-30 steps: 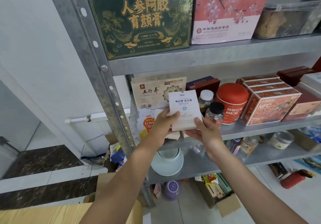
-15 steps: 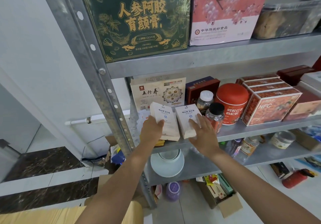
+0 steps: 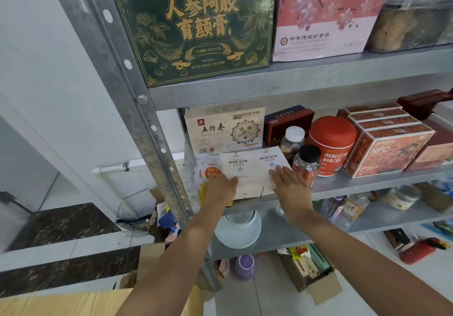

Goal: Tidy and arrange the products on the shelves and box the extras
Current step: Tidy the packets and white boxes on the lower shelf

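**Item 1: stock being arranged.** Two flat white cardboard boxes with blue print, the left white box [image 3: 241,168] and the right white box [image 3: 266,161], are standing on end, side by side and touching. They are facing outward at the front of the grey metal middle shelf [image 3: 367,183], just before the cream rectangular carton with the round emblem [image 3: 225,129].

**Item 2: your hands.** Your right hand [image 3: 288,184] is lying flat on the face of the right white box, fingers [image 3: 282,172] straight and spread. You are pressing, not gripping, likely to bring it level with its neighbour. Your left hand [image 3: 221,188] is resting at the left edge of the left white box, thumb on its front. The other fingers are hidden, so you cannot tell whether they are curling round the side. That hand seems to be bracing the pair.

**Item 3: neighbours.** The clear jar with the black lid [image 3: 306,166] is standing just beside the right white box. The orange-and-white soft pouch [image 3: 208,171] is sitting just left of the pair — tight quarters, so a hard shove is risking a topple.

**Item 4: status.** The pair is looking nearly squared — only a gentle release seems to be remaining.
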Demonstrator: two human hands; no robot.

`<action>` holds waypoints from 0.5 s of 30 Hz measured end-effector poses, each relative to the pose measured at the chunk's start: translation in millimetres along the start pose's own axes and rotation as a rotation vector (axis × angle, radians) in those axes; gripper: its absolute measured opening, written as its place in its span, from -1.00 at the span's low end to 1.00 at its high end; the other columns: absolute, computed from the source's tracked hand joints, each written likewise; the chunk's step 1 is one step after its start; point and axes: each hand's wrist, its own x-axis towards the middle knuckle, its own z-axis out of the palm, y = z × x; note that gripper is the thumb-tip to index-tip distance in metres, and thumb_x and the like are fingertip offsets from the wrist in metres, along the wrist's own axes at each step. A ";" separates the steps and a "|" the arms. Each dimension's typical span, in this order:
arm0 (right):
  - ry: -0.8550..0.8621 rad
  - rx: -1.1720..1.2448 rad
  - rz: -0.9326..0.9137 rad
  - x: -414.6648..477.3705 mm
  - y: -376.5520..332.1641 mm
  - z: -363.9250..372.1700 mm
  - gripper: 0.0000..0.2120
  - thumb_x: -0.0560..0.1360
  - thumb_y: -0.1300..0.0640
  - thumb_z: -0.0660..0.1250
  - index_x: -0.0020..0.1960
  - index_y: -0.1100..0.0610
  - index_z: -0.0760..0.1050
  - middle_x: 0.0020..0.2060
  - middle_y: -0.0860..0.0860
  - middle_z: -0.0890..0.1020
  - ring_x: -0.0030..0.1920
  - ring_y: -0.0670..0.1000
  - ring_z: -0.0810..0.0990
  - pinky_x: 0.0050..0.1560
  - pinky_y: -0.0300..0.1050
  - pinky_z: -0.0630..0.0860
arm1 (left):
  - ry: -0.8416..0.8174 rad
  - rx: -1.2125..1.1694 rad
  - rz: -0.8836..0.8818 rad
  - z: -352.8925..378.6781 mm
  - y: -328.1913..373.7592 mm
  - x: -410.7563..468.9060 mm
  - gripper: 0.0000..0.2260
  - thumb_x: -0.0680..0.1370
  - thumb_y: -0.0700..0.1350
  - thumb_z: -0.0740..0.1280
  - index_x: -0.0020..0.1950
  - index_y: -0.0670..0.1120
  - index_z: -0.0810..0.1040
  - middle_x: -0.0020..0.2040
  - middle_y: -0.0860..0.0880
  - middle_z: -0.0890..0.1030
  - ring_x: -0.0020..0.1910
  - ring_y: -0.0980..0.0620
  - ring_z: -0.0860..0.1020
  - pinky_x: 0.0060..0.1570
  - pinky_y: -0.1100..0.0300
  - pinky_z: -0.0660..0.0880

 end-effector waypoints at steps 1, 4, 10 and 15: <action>-0.023 0.009 -0.007 0.8 0.2 -0.6 -0.47 0.57 0.24 0.30 0.51 0.16 0.27 0.49 0.13 0.32 0.49 0.13 0.30 0.47 0.03 0.23 | -0.005 -0.018 0.004 0.4 -0.7 -1.2 -0.61 0.65 0.08 0.19 0.23 -0.23 0.52 0.17 -0.19 0.60 0.11 -0.14 0.58 -0.04 0.12 0.47; -0.037 0.050 -0.026 -1.2 1.2 -3.4 -0.49 0.53 0.35 0.31 0.46 0.27 0.32 0.43 0.23 0.38 0.42 0.23 0.38 0.42 0.14 0.34 | -0.001 -0.040 0.004 0.8 -1.1 -2.7 -0.61 0.66 0.07 0.18 0.26 -0.22 0.51 0.18 -0.20 0.59 0.11 -0.14 0.58 0.01 0.10 0.50; 0.296 0.365 0.005 -9.1 -0.7 -26.4 -0.47 0.31 0.38 0.55 0.26 0.37 0.51 0.13 0.28 0.63 0.07 0.27 0.66 -0.07 0.18 0.61 | 0.138 -0.022 0.048 -9.7 1.6 -2.0 -0.52 0.63 0.07 0.22 0.44 -0.20 0.32 0.38 -0.26 0.27 0.40 -0.25 0.21 0.38 -0.06 0.23; 0.222 1.405 0.371 -12.0 -11.9 -61.0 -0.70 0.61 0.25 0.23 0.33 0.26 0.41 0.21 0.07 0.58 0.19 -0.10 0.59 0.16 -0.12 0.58 | 0.124 -0.618 0.226 -32.4 24.6 -8.7 -0.49 0.62 0.08 0.27 0.53 -0.05 0.29 0.40 -0.13 0.39 0.33 -0.12 0.42 0.35 -0.09 0.39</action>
